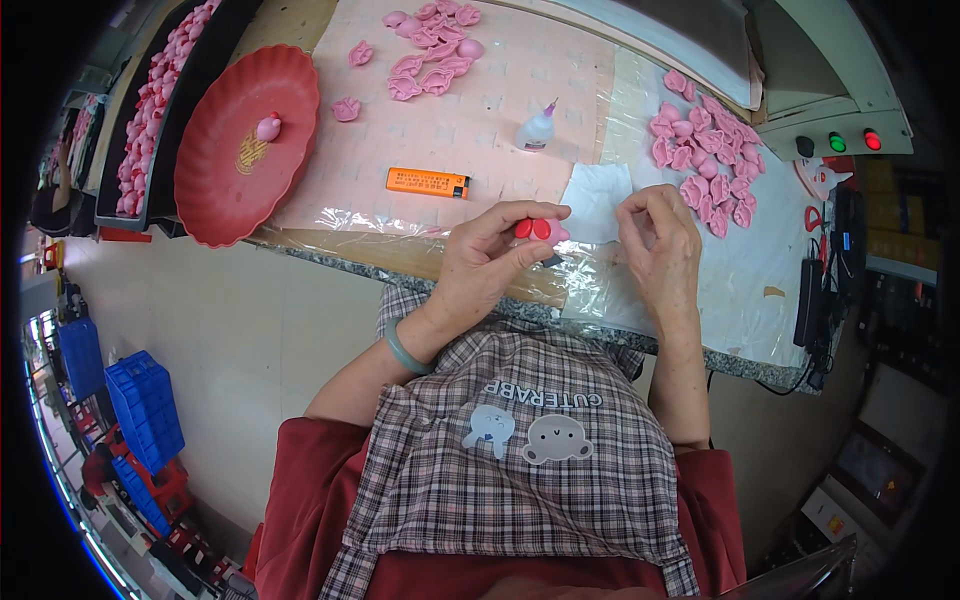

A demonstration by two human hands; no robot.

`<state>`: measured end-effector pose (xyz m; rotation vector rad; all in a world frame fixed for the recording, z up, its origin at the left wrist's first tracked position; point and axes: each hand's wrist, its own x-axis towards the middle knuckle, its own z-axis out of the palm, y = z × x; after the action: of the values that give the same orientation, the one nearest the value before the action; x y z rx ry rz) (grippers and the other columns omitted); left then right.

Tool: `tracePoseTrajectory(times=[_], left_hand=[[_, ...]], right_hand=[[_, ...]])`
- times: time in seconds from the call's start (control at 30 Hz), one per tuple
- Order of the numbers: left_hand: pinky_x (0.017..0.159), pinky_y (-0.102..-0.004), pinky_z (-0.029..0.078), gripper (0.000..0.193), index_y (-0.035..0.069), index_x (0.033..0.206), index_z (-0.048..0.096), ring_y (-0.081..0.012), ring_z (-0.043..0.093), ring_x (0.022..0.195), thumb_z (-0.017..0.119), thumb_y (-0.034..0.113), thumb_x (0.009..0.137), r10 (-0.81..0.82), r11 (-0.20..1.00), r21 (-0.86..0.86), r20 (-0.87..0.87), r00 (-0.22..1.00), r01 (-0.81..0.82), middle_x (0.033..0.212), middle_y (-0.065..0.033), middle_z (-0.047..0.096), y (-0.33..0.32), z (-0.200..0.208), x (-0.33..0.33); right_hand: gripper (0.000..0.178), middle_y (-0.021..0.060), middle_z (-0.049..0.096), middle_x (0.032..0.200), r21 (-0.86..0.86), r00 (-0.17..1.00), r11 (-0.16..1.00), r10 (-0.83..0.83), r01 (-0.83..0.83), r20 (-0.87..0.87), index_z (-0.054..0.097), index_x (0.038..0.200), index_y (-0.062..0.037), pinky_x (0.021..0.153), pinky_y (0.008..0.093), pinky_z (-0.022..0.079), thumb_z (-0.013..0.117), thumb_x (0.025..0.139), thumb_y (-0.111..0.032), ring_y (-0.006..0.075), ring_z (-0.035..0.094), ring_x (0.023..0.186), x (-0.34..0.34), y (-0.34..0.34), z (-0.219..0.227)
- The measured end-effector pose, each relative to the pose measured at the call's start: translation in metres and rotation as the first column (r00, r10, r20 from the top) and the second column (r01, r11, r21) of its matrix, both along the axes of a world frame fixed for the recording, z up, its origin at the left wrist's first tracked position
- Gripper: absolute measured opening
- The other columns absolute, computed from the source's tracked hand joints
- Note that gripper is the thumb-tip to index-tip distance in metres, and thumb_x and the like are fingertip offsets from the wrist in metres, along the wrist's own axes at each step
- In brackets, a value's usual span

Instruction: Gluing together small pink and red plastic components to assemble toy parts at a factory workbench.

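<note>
Near the table's front edge, my left hand pinches a small pink figure with two red oval parts between thumb and fingers. To the right of it, my right hand is raised apart from the figure, its fingertips drawn together. Whether something tiny is between those fingertips I cannot make out. A white cloth lies between and beyond the hands. Past my left hand are an orange lighter and a small clear bottle with a pink-purple thin nozzle, standing upright.
Loose pink pieces lie in piles at the back and right. At left, a red scalloped plate holds one pink figure, beside a black tray full of pink-and-red ones. A machine with lit buttons stands back right.
</note>
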<state>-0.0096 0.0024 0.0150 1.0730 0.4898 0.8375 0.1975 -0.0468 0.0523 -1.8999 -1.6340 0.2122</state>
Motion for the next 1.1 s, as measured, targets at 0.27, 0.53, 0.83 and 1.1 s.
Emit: tracePoseTrajectory(times=[0.27, 0.53, 0.83, 1.1], left_hand=[[0.098, -0.0302, 0.046, 0.035, -0.003, 0.122, 0.055, -0.0177, 0.057, 0.113, 0.065, 0.002, 0.089, 0.022, 0.999, 0.042, 0.012, 1.000, -0.023, 0.122, -0.0117, 0.058, 0.001, -0.005, 0.001], [0.096, -0.0301, 0.047, 0.031, -0.002, 0.115, 0.055, -0.0169, 0.057, 0.109, 0.066, -0.002, 0.087, 0.047, 0.996, 0.069, 0.081, 0.996, -0.053, 0.119, -0.0111, 0.057, 0.000, -0.011, 0.004], [0.091, -0.0288, 0.050, 0.027, -0.002, 0.109, 0.057, -0.0154, 0.059, 0.099, 0.068, -0.005, 0.084, 0.059, 0.994, 0.084, 0.057, 0.997, -0.064, 0.107, -0.0077, 0.056, -0.003, -0.015, 0.005], [0.086, -0.0279, 0.053, 0.028, -0.004, 0.108, 0.057, -0.0162, 0.060, 0.096, 0.068, -0.008, 0.083, 0.085, 0.991, 0.104, 0.030, 0.996, -0.088, 0.108, -0.0102, 0.056, -0.005, -0.009, 0.005]], right_hand=[[0.014, 0.0070, 0.060, 0.082, -0.130, 0.993, 0.991, -0.018, 0.034, 0.117, 0.061, 0.086, -0.0014, 0.064, 0.0330, 0.047, 0.071, 0.078, -0.007, 0.0219, 0.059, 0.071, 0.005, -0.005, -0.008], [0.010, 0.0081, 0.063, 0.086, -0.064, 0.963, 0.987, 0.130, -0.149, -0.237, 0.063, 0.086, -0.0010, 0.065, 0.0320, 0.047, 0.070, 0.078, -0.004, 0.0197, 0.060, 0.073, -0.014, -0.006, 0.014], [0.010, 0.0115, 0.066, 0.094, 0.101, 0.870, 0.966, 0.259, -0.239, -0.421, 0.067, 0.089, 0.0014, 0.075, 0.0283, 0.051, 0.068, 0.079, 0.002, 0.0196, 0.065, 0.084, -0.040, -0.006, 0.007], [0.005, 0.0061, 0.061, 0.096, 0.030, 0.582, 0.990, 0.106, -0.139, -0.806, 0.064, 0.092, 0.0021, 0.076, 0.0240, 0.048, 0.065, 0.087, 0.000, 0.0108, 0.059, 0.090, -0.041, -0.002, -0.015]])
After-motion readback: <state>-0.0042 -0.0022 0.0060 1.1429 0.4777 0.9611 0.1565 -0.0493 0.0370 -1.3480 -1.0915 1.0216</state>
